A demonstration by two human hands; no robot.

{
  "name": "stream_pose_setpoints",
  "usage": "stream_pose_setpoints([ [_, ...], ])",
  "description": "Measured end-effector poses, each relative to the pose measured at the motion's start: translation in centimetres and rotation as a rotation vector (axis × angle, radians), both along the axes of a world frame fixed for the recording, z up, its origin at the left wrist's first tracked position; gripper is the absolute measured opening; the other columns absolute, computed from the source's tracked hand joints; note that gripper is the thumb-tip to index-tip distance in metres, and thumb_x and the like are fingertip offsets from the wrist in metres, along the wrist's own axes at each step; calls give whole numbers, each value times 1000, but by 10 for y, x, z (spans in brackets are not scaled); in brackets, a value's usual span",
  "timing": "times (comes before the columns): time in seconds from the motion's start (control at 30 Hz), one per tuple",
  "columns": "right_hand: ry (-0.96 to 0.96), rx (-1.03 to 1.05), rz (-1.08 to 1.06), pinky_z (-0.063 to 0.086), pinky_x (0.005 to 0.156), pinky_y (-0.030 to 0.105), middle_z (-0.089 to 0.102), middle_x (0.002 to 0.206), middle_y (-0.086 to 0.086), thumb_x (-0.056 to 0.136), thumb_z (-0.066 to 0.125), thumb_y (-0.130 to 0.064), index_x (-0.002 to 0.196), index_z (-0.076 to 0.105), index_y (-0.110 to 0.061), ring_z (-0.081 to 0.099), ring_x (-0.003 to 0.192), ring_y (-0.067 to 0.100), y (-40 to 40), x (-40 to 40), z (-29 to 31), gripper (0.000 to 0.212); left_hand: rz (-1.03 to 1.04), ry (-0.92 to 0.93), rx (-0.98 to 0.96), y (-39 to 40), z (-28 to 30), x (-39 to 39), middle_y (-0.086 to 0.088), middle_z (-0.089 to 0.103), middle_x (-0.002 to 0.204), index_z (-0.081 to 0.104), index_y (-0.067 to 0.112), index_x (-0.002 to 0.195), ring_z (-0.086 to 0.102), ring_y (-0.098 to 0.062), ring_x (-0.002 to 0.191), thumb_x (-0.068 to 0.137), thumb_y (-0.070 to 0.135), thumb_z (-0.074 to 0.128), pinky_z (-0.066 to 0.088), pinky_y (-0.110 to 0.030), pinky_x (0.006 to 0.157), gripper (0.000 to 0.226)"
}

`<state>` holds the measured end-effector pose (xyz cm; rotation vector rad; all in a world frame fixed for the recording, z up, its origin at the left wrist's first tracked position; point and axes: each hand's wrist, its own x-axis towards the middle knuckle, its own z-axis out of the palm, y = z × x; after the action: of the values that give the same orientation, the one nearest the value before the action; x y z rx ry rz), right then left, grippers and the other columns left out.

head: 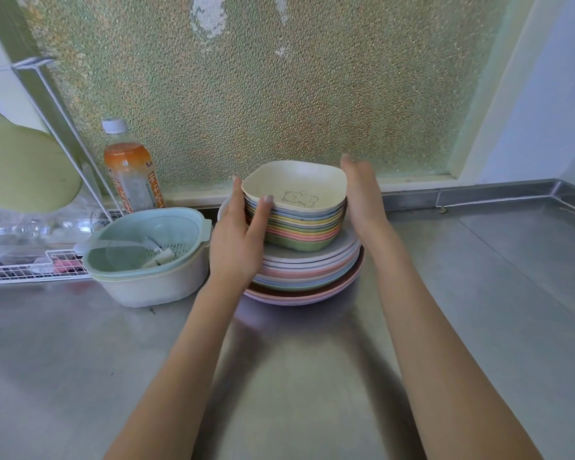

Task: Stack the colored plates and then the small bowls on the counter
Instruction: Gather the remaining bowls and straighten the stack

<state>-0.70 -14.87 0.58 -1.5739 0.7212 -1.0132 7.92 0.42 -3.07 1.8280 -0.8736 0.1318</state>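
A stack of several small pastel bowls (299, 224) stands on a stack of several colored plates (312, 277) at the back middle of the steel counter. The top bowl (296, 184) is cream with a bear drawing inside. My left hand (243, 240) grips the left side of the bowl stack, thumb on the top bowl's rim and fingers behind. My right hand (362, 197) is flat against the right side of the bowl stack, fingers straight; whether it presses the bowls is unclear.
A pale green colander set in a white basin (146, 257) stands just left of the plates. Behind it are an orange drink bottle (130, 171), a wire rack (30, 267) and a hanging green round board (20, 167). A frosted window (279, 88) backs the counter (478, 277).
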Motion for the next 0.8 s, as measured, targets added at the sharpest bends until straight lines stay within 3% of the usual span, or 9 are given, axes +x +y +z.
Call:
stream_pose_setpoints([
  [0.1,-61,25,-32,32,60,25,42,79,-5,93,47,-32,92,38,-14,41,70,8,7,-10,-8,20,-3,59,-110,-2,4,1,-6,56,133,13,15,151,50,-19,124,94,44,40,37,-30,102,69],
  [0.17,-53,1,-43,37,59,20,47,84,-5,91,51,-29,100,39,-13,46,73,7,17,-16,-15,22,50,31,-138,-3,6,0,-10,52,138,28,9,147,49,-20,127,99,30,41,32,-16,95,54],
  [0.23,-46,-30,-49,40,66,20,52,90,-5,90,51,-33,113,39,-16,51,82,11,26,-17,-16,31,109,-14,-109,-3,8,0,-14,57,132,45,4,137,50,-25,123,101,26,38,31,-14,85,43],
  [0.3,-8,-80,-28,36,89,25,53,122,-1,89,50,-40,133,34,-27,49,111,16,29,-15,-14,49,77,45,-103,-3,10,6,-15,62,124,54,2,127,53,-30,118,102,31,33,33,-19,83,43],
  [0.33,29,-112,-20,30,96,27,45,137,-1,90,48,-43,139,33,-31,40,123,15,31,-13,-14,53,38,92,-96,-2,13,8,-14,61,126,53,3,127,52,-28,120,101,37,30,35,-22,91,48],
  [0.43,113,-197,-92,34,92,30,46,131,2,89,44,-48,131,51,-32,46,114,13,34,-13,-14,45,-104,229,-100,2,16,11,0,39,150,37,14,144,33,-13,138,97,53,28,22,-30,116,62],
  [0.53,229,-256,-232,37,81,34,48,122,2,91,37,-47,122,57,-26,51,107,19,39,-12,-10,42,-306,328,-151,7,21,1,28,36,137,29,24,145,36,17,122,95,44,44,24,4,93,55],
  [0.63,277,-272,-233,35,76,33,48,123,4,92,35,-48,119,51,-17,52,103,22,46,-9,-7,44,-402,248,-104,12,20,8,15,61,122,46,21,129,56,7,111,70,45,72,41,-12,94,69],
  [0.8,298,-262,-149,45,78,38,58,106,6,90,37,-57,115,43,-12,55,95,25,50,-11,0,52,-371,118,8,12,14,21,10,60,125,37,21,136,54,-3,118,47,43,88,41,-29,105,104],
])
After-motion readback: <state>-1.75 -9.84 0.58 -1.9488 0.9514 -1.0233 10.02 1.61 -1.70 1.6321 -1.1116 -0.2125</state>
